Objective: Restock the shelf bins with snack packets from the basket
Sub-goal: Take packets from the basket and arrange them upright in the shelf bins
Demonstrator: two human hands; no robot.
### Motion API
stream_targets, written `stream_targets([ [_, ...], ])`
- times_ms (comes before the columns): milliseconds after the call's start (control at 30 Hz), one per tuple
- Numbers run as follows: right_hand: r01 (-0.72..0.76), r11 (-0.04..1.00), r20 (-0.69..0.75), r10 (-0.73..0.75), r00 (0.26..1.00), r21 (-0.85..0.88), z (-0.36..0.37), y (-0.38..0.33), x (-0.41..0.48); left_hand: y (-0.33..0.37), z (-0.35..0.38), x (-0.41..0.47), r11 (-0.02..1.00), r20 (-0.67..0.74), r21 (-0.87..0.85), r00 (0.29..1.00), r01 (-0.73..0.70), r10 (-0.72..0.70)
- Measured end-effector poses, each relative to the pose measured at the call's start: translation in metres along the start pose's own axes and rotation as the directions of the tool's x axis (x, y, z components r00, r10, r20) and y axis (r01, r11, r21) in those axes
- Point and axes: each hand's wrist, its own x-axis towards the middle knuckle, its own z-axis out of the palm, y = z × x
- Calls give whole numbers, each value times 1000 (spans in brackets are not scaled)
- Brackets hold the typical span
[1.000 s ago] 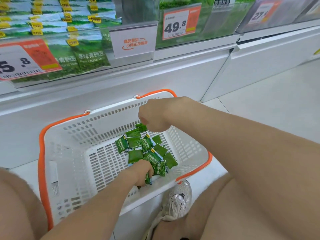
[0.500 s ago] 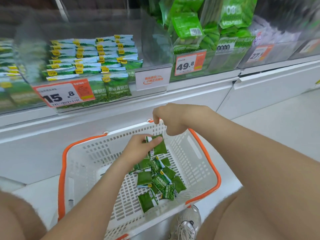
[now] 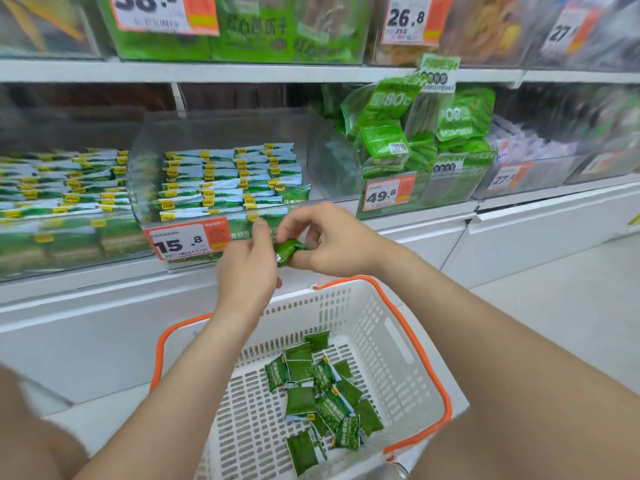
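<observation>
You are holding both hands together at the middle of the frame, in front of the shelf (image 3: 104,289) and just above the far rim of the basket (image 3: 391,334). Your right hand (image 3: 332,237) is curling its fingers and thumb round a small green packet (image 3: 289,249), gripping it with one crumpled end poking out toward the left. Your left hand (image 3: 246,268) is touching that end with its back turned to the camera. Its fingers are mostly hiding behind the hand, so I cannot tell whether it is pinching the packet or only meeting it

The white basket with the orange rim is sitting in the lower middle of the frame, and the loose packets (image 3: 322,393) are lying in a heap on its slotted floor, toward the right side. Directly behind your hands, at middle left, a clear bin (image 3: 221,133) is showing neat rows of stacked packets (image 3: 225,181), with a price tag (image 3: 188,239) reading 15.8 on its front. In the next bin to the right, larger green bags (image 3: 415,133) are leaning in a loose pile
</observation>
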Motion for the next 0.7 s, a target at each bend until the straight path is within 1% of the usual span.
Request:
stream_targets([
  [33,-10,1000,-17,10,1000,23,-2,-4,1,9,-4,1,986,-77,124,990,-108,119],
  [67,-37,999,-42,38,998,25,-5,-7,2,17,-6,2,956,-121,205,963,-212,240],
  [100,-69,998,-96,70,993,8,-8,-9,4,27,-8,3,920,-136,241,928,-308,346],
  [133,-100,995,-170,96,981,-19,-11,-9,6,36,-8,5,883,-121,261,895,-389,430],
  [167,-129,991,-244,116,963,-34,-14,-11,8,45,-8,7,847,-73,272,868,-457,492],
  [233,-154,987,-344,159,925,43,-22,-16,11,60,-9,17,789,65,292,835,-540,547],
  [300,-192,961,-353,253,901,201,-30,-19,13,71,-11,30,787,176,287,837,-547,518],
  [367,-212,921,-319,318,893,327,-35,-18,14,78,-17,43,827,257,257,861,-499,440],
  [433,-199,874,-286,347,893,443,-38,-18,18,85,-23,54,882,305,210,886,-421,350],
  [467,-187,842,-287,369,884,506,-39,-17,21,89,-27,58,910,320,178,897,-373,305],
  [533,-168,746,-307,454,837,644,-41,-17,26,93,-32,63,952,358,132,909,-275,213],
  [567,-158,706,-317,491,812,690,-42,-17,27,95,-34,65,956,381,137,905,-259,190],
  [600,-154,686,-325,515,793,711,-43,-19,27,94,-34,67,951,397,158,899,-267,187],
  [633,-164,691,-336,528,780,704,-44,-19,28,93,-35,68,942,403,182,895,-282,190],
  [700,-200,733,-357,527,771,651,-43,-18,32,88,-34,69,931,407,210,892,-300,196],
])
